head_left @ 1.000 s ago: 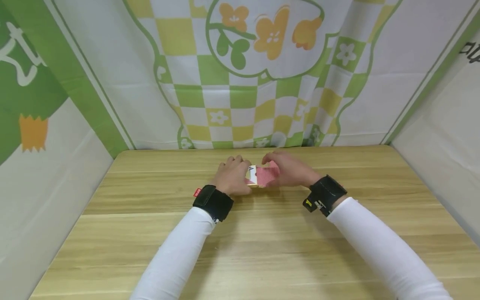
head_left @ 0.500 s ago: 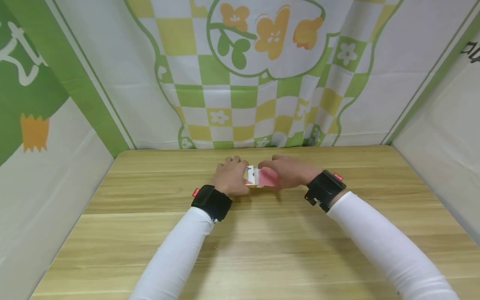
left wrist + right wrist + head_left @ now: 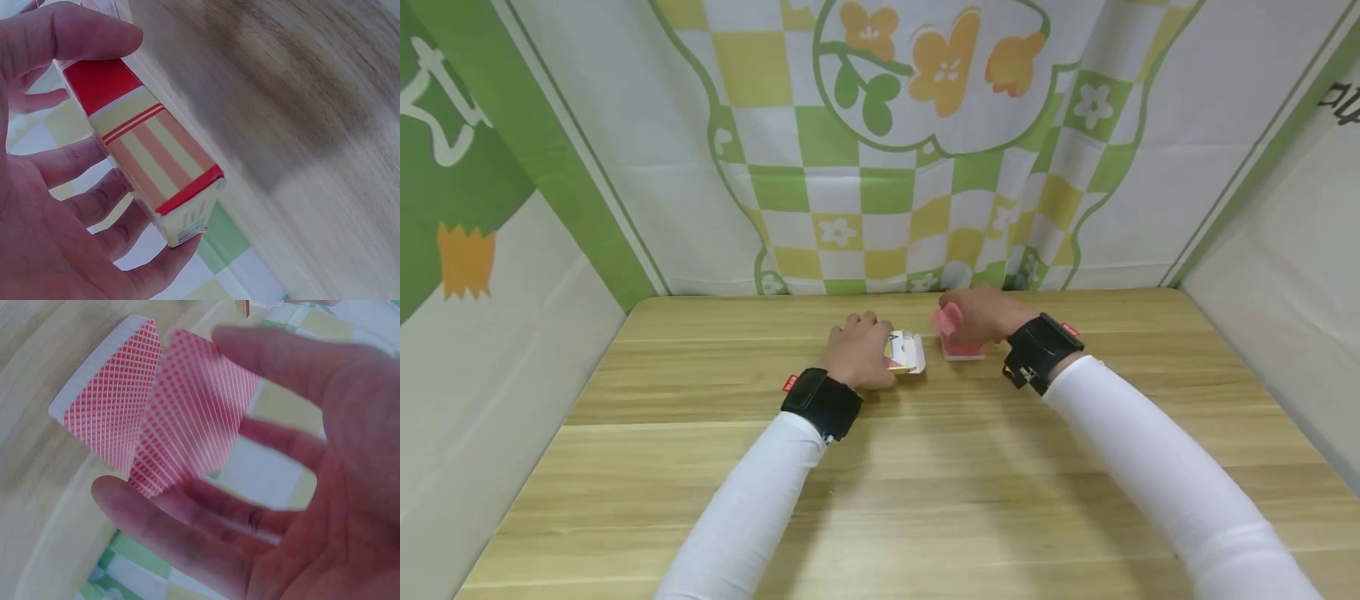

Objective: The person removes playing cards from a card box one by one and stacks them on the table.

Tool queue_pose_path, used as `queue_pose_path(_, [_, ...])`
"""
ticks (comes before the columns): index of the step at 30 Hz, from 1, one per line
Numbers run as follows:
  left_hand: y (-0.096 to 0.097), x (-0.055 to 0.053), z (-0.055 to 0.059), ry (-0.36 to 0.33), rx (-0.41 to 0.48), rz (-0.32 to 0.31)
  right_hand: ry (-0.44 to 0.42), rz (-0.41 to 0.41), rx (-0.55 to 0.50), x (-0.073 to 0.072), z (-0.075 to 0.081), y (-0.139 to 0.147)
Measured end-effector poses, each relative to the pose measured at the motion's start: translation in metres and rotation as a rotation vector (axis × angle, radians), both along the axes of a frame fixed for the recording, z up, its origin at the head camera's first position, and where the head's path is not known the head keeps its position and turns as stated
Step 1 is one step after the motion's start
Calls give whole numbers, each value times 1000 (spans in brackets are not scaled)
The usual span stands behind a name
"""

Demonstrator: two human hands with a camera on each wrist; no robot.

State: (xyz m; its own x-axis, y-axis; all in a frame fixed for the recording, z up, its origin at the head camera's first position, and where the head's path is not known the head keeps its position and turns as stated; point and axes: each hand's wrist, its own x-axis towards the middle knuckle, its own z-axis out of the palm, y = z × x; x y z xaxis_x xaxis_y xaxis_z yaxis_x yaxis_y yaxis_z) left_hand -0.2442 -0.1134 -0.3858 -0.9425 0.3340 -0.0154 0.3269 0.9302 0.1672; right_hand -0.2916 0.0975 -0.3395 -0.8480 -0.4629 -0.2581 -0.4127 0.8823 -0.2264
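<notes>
1. A wooden worktop [image 3: 880, 500] is filling the lower part of the head view, and a person's two arms are reaching across it toward the far edge.
2. The left hand [image 3: 859, 354] is gripping a card box [image 3: 901, 350], thumb along one side and fingers spread around the other.
3. The box is lying near the far edge of the worktop, about midway between the far left and far right corners. Its white face is showing a letter A, and a white end flap [image 3: 919, 354] is standing open toward the right. In the left wrist view, one narrow side is showing red bands and cream and orange stripes.
4. The right hand [image 3: 981, 315] is holding a bent red-patterned card [image 3: 947, 318] between thumb and partly curled fingers.
5. A deck of cards [image 3: 964, 354] is lying beneath that hand, just right of the box and apart from it, its patterned backs facing up.
6. Both arms are wearing white sleeves [image 3: 745, 508] and black wristbands [image 3: 822, 404].
7. A checked curtain [image 3: 880, 200] in green, yellow and white is hanging behind the worktop's far edge, orange flowers above.
</notes>
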Motion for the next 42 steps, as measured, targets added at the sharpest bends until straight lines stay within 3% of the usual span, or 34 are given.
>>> queue_pose_path(3, [-1, 0, 1, -3, 0, 1, -50, -150, -71, -5, -1, -2])
queue_pose_path(8, [-1, -1, 1, -7, -8, -3, -72, -267, -148, -11, -4, -4])
queue_pose_path(17, [-2, -1, 1, -12, -4, -3, 70, -246, -31, -12, -5, -8])
queue_pose_path(42, [-5, 2, -4, -20, 5, -9, 99, -243, 66, -16, -20, -8])
